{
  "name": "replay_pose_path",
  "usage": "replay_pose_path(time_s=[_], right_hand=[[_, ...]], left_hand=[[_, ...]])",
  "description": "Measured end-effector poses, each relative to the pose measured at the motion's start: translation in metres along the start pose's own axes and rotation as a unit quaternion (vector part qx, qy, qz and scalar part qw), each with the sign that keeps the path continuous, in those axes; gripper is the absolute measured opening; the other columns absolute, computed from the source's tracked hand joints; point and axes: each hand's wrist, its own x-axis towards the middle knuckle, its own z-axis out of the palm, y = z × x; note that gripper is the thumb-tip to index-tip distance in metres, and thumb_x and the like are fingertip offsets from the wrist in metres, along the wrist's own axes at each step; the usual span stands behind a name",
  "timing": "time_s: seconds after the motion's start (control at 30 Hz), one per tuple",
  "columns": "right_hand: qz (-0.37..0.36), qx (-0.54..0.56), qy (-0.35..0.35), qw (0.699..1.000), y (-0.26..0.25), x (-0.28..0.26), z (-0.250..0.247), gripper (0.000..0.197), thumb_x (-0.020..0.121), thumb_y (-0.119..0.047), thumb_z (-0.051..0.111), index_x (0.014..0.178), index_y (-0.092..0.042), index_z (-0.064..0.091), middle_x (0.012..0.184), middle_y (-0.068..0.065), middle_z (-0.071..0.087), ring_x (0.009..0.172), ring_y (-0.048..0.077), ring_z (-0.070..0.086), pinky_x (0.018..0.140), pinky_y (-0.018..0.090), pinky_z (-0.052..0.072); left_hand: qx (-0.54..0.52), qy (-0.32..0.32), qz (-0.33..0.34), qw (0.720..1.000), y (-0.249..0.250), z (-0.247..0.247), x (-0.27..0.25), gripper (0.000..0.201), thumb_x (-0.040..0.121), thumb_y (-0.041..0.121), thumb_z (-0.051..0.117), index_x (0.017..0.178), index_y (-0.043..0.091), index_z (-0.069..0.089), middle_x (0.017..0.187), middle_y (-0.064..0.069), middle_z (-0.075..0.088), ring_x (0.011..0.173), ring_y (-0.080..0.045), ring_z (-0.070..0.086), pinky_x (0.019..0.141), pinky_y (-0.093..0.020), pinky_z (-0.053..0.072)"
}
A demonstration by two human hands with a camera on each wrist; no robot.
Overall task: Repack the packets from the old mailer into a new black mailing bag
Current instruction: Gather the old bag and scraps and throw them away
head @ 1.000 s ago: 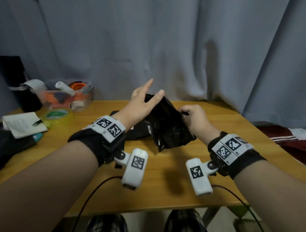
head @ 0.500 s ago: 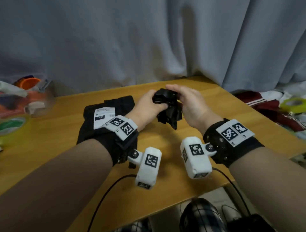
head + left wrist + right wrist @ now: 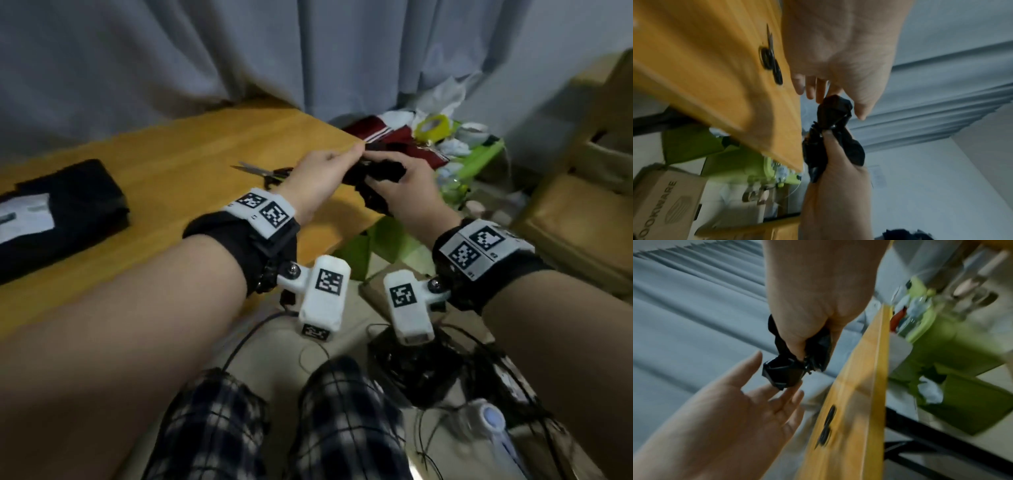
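Observation:
A crumpled black mailer [image 3: 376,171] is bunched into a small wad just past the table's right edge. My right hand [image 3: 407,192] grips it, with fingers and thumb curled round the plastic [image 3: 785,371]. My left hand [image 3: 322,174] is beside it with straight fingers [image 3: 777,395], whose tips touch the wad [image 3: 835,110]. A folded black packet with a white label [image 3: 58,216] lies on the wooden table [image 3: 191,164] at the far left.
Black-handled scissors [image 3: 263,170] lie on the table near my left hand. Right of the table stands a green bin [image 3: 479,161] full of clutter, with a yellow tape roll [image 3: 432,127]. A cardboard box [image 3: 663,199] and cables are on the floor. A grey curtain hangs behind.
Both hands have carried the black mailer right, from over the table's middle to its right edge, and squeezed it into a wad. My left hand's fingers have straightened.

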Motion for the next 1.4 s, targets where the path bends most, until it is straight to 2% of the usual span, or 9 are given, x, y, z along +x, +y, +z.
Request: replay_pose_path(time_s=[0.17,0.3,0.5,0.57,0.7,0.87,1.0,1.13,1.4], right_hand=[[0.093,-0.031,0.034,0.995,0.035,-0.032,-0.065,0.028,0.083,0.012,0.057,0.093,-0.010,0.071,0.087,0.015,0.068,0.067,0.012,0.063,0.064,0.026,0.054],[0.192,-0.043,0.037,0.980,0.072,-0.064,-0.090,0.020,0.087,0.003,0.053,0.094,-0.009,0.067,0.074,0.010,0.063,0.055,0.013,0.056,0.050,0.025,0.047],[0.298,-0.129,0.052,0.944,0.189,-0.099,-0.090,0.035,0.074,-0.061,0.063,0.087,-0.029,0.070,0.107,0.010,0.058,0.091,0.029,0.062,0.089,0.044,0.053],[0.343,-0.168,0.015,0.924,0.228,-0.115,-0.083,0.019,0.085,-0.042,0.060,0.096,-0.028,0.068,0.111,0.007,0.047,0.101,0.024,0.053,0.100,0.032,0.042],[0.424,-0.184,-0.035,0.886,0.310,-0.151,-0.061,0.021,0.085,-0.009,0.062,0.096,-0.022,0.049,0.117,0.015,0.047,0.098,0.027,0.054,0.081,0.026,0.041],[0.507,-0.217,-0.013,0.834,0.376,-0.160,-0.042,0.045,0.083,-0.010,0.065,0.119,-0.010,0.039,0.128,0.017,0.035,0.094,0.031,0.049,0.084,0.033,0.041],[0.449,-0.330,-0.110,0.823,0.419,-0.157,-0.035,0.040,0.083,-0.015,0.063,0.117,-0.012,0.043,0.119,0.016,0.045,0.099,0.039,0.056,0.082,0.041,0.047],[0.409,-0.449,-0.208,0.766,0.457,-0.166,-0.025,0.033,0.090,-0.017,0.049,0.121,-0.009,0.053,0.118,0.014,0.055,0.113,0.034,0.048,0.089,0.041,0.042],[0.483,-0.252,-0.122,0.830,0.475,-0.158,-0.003,0.047,0.097,-0.035,0.036,0.138,-0.013,0.027,0.116,0.023,0.060,0.104,0.038,0.059,0.086,0.041,0.046]], left_hand=[[-0.083,-0.103,-0.069,0.989,-0.017,0.069,-0.006,0.032,0.098,0.042,0.042,0.110,0.014,0.054,0.096,-0.003,0.060,0.095,-0.021,0.061,0.092,-0.035,0.049],[-0.059,-0.136,-0.110,0.983,-0.054,0.119,0.003,0.050,0.099,0.041,0.039,0.137,0.009,0.042,0.128,-0.013,0.055,0.108,-0.025,0.058,0.093,-0.034,0.049],[-0.030,-0.164,-0.169,0.971,-0.139,0.170,0.028,0.044,0.100,0.037,0.038,0.130,0.006,0.046,0.106,-0.006,0.059,0.094,-0.018,0.058,0.084,-0.030,0.050],[-0.022,-0.164,-0.196,0.966,-0.174,0.185,0.040,0.042,0.100,0.036,0.038,0.128,0.005,0.047,0.096,-0.003,0.059,0.091,-0.019,0.058,0.084,-0.032,0.050],[0.002,-0.167,-0.241,0.956,-0.245,0.212,0.060,0.028,0.101,0.032,0.038,0.110,0.011,0.053,0.091,-0.002,0.060,0.077,-0.012,0.058,0.072,-0.022,0.048],[0.031,-0.153,-0.310,0.938,-0.313,0.233,0.086,0.031,0.100,0.031,0.038,0.081,0.013,0.055,0.080,-0.001,0.060,0.085,-0.022,0.057,0.072,-0.029,0.046],[0.052,-0.149,-0.325,0.932,-0.342,0.247,0.106,0.027,0.099,0.029,0.039,0.088,0.012,0.056,0.087,-0.005,0.064,0.085,-0.021,0.059,0.077,-0.030,0.048],[0.058,-0.142,-0.338,0.929,-0.360,0.259,0.124,0.027,0.096,0.025,0.042,0.076,0.015,0.056,0.080,-0.001,0.065,0.075,-0.015,0.062,0.076,-0.028,0.050],[0.052,-0.152,-0.374,0.913,-0.406,0.290,0.146,0.029,0.096,0.026,0.042,0.074,0.014,0.058,0.075,-0.002,0.065,0.067,-0.017,0.056,0.061,-0.026,0.041]])
